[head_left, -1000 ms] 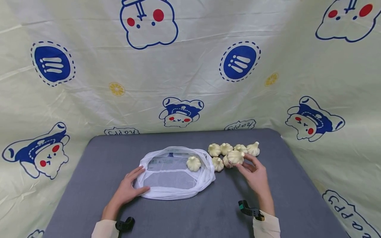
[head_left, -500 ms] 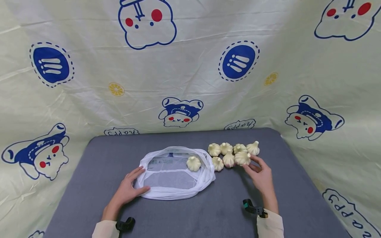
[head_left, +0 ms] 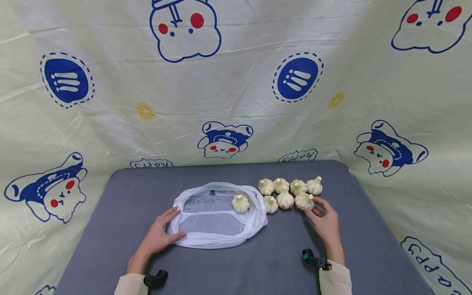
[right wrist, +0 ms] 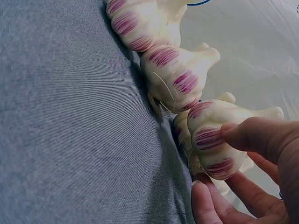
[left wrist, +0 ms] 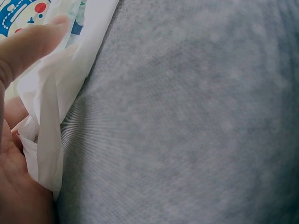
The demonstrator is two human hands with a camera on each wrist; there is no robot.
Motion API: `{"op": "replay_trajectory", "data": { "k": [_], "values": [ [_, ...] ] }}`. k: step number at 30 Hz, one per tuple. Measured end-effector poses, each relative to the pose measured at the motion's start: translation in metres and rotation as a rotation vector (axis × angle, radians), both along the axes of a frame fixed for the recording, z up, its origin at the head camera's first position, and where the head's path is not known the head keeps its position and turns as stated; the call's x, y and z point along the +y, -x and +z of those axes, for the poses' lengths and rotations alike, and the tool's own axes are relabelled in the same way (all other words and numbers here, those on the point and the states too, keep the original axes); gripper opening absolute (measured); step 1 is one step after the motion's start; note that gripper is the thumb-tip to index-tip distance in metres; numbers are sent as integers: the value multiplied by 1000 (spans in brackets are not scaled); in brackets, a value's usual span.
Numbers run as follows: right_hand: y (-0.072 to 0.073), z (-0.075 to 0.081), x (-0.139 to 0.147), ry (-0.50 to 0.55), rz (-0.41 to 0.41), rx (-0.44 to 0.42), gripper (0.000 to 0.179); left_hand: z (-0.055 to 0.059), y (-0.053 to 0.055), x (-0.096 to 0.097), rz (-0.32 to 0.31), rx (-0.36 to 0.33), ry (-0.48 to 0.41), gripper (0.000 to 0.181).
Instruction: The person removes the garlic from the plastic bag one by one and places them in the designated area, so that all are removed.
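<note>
In the head view my right hand point(head_left: 324, 221) pinches a garlic bulb point(head_left: 304, 201) at the right end of the front row. The right wrist view shows the thumb on the purple-striped side of this garlic bulb point(right wrist: 215, 140) and the fingers beneath it. Several other cream garlic bulbs stand beside and behind it, among them a purple-streaked one point(head_left: 285, 200). My left hand point(head_left: 156, 235) rests against the left side of a white plastic bag point(head_left: 212, 241), thumb and fingers spread along its rolled rim. One garlic bulb point(head_left: 241, 203) lies inside the bag's wide mouth, at the right.
A grey cloth-covered table point(head_left: 228, 270) lies under everything, with its rounded far edge behind the garlic. Beyond hangs a pale curtain point(head_left: 236, 82) printed with cartoon figures. A dark band point(head_left: 156, 279) circles the left wrist, and another band point(head_left: 315, 260) the right.
My right hand has carried its garlic bulb to the right and lowered it to the end of the front row, uncovering the streaked bulb. My left hand and the bag stay put.
</note>
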State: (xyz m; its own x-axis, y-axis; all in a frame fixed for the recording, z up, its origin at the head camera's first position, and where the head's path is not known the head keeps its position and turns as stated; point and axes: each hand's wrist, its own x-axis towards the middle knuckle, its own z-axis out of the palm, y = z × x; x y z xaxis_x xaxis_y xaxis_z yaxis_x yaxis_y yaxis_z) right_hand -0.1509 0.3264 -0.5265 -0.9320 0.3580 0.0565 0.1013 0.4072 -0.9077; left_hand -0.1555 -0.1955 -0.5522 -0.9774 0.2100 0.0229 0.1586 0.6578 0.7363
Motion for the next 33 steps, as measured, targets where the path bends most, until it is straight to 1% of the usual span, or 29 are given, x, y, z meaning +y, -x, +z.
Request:
{"op": "replay_trajectory", "data": {
  "k": [6, 12, 15, 22, 33],
  "values": [
    [3, -3, 1, -20, -2, -21, 52, 2, 0, 0, 5, -7, -10, 81],
    [3, -8, 3, -17, -1, -41, 53, 0, 0, 0, -3, 5, -24, 80],
    [5, -10, 3, -16, -3, -39, 54, -1, 0, 0, 1, 6, -24, 80],
    [9, -9, 2, -19, -9, -38, 54, -1, 0, 0, 2, 16, -18, 80],
    [10, -8, 2, -54, 11, -48, 56, 0, 0, 0, 0, 25, -16, 80]
  ]
}}
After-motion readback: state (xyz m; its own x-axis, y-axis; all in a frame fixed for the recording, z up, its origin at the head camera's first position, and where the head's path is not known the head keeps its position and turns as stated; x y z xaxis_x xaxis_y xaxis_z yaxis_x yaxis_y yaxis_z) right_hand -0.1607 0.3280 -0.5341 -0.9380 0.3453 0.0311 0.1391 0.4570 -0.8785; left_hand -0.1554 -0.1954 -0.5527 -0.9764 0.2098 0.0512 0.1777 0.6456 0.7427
